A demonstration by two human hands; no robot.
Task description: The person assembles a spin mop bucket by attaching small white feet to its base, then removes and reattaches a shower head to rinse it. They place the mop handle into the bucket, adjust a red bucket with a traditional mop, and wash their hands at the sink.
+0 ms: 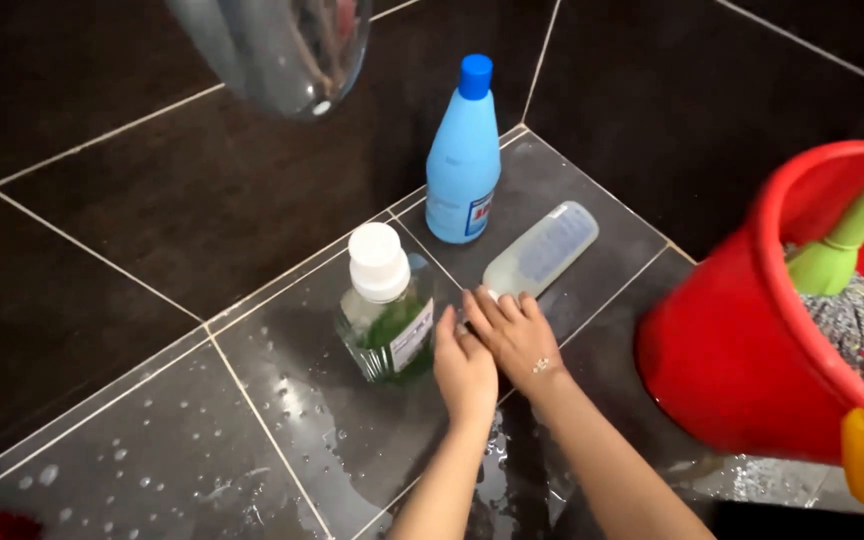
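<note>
Both grips meet on the floor tiles: our right hand has its fingertips on the capped end of the clear bottle, no closed grasp visible; left hand rests alongside, empty. We see the bottle lying flat, its long axis running away toward the back wall, right hand nearer.

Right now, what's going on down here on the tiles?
A person's hands meet low over a wet grey tile floor. The left hand and right hand overlap beside a clear bottle with green liquid and a white cap. A translucent bottle lies flat by the fingertips; a blue bottle stands behind. A red bucket holds a mop.
</note>
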